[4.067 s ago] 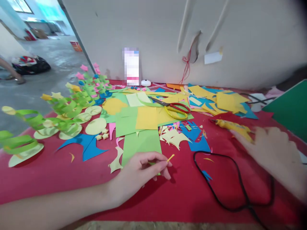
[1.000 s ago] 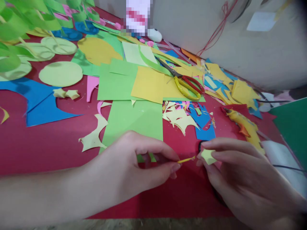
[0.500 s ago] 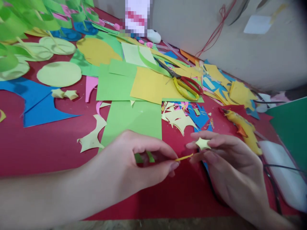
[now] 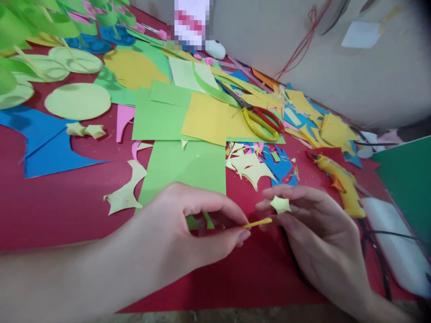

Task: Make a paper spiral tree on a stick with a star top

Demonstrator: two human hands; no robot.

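Observation:
Between thumb and fingertips, my left hand pinches a thin yellow paper stick, whose free end points right. A small pale yellow folded paper star is held in the fingers of my right hand, just above the stick's end. Star and stick look close together; I cannot tell whether they touch. Two more pale paper stars lie side by side at the left on the red tabletop. Under and beyond my left hand lies a light green paper sheet.
Red-and-yellow-handled scissors rest on stacked green and yellow paper. A yellow glue gun lies at the right, beside a white box-like object with a black cable. Paper scraps are scattered mid-table. Green paper pieces stand at the far left.
My right hand has moved slightly left with the star, which has turned a little to show its face more. The stick stays pinched in my left hand. The view has shifted slightly.

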